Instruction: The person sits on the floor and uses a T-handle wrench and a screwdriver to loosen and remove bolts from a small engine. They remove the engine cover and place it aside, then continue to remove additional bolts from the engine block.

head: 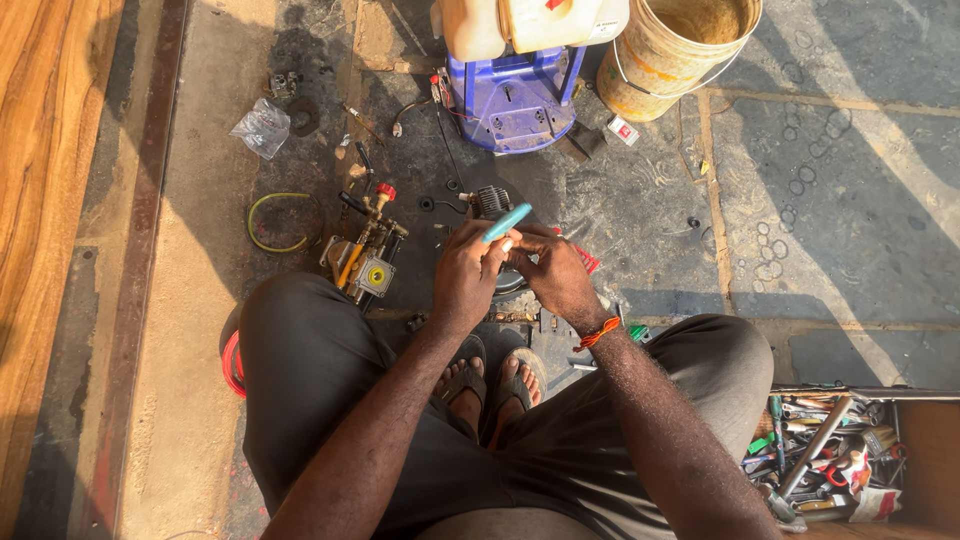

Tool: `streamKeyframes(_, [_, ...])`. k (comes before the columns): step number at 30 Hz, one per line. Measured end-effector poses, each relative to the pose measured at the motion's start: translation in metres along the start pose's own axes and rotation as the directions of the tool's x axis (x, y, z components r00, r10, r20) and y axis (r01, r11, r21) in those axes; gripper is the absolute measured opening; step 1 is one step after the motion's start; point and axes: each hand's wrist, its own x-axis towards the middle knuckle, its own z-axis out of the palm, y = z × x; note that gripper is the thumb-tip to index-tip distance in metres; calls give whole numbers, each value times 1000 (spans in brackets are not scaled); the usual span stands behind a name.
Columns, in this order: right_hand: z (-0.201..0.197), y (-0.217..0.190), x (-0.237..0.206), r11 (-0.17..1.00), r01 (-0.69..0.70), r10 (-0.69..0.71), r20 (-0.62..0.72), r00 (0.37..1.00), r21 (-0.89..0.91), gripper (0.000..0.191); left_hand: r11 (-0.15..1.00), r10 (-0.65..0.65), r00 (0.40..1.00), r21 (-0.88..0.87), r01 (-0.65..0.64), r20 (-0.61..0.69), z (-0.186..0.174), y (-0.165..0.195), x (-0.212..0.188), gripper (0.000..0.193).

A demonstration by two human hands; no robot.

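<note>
I squat over a stained stone floor, both hands meeting above a small dark engine part point(492, 202). My left hand point(466, 275) grips a tool with a light blue handle point(508, 222) that sticks up and to the right. My right hand point(555, 275) is closed beside it, its fingertips touching the left hand's fingers and a dark part under them, mostly hidden. An orange thread band point(598, 332) circles my right wrist. To the left of my hands lies a brass pump assembly point(365, 255) with a red knob and a yellow cap.
A blue plastic stool point(515, 100) carries a cream tank at the top. A yellow bucket point(675, 50) stands right of it. A toolbox point(825, 455) full of tools sits at the lower right. A yellow-green hose loop point(280, 222) and a plastic bag point(262, 127) lie left.
</note>
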Motion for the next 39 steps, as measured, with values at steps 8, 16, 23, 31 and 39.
streamKeyframes(8, [-4, -7, 0, 995, -92, 92, 9, 996, 34, 30, 997, -48, 996, 62, 53, -72, 6, -6, 5, 20])
streamKeyframes(16, [-1, -10, 3, 998, -66, 66, -61, 996, -1, 25, 980, -194, 981, -59, 192, -32, 5, -2, 14, 23])
streamKeyframes(23, [-6, -23, 1, 996, -14, 10, -46, 999, -88, 24, 998, 20, 1000, -53, -20, 10, -3, -5, 8, 27])
streamKeyframes(31, [-9, -15, 3, 997, -19, 21, 33, 999, -77, 28, 998, 36, 998, -53, -39, -57, -5, -6, 6, 15])
streamKeyframes(39, [-3, -4, 0, 994, -113, 113, -52, 992, 10, 31, 997, -15, 989, 76, 26, -147, 11, -1, 11, 14])
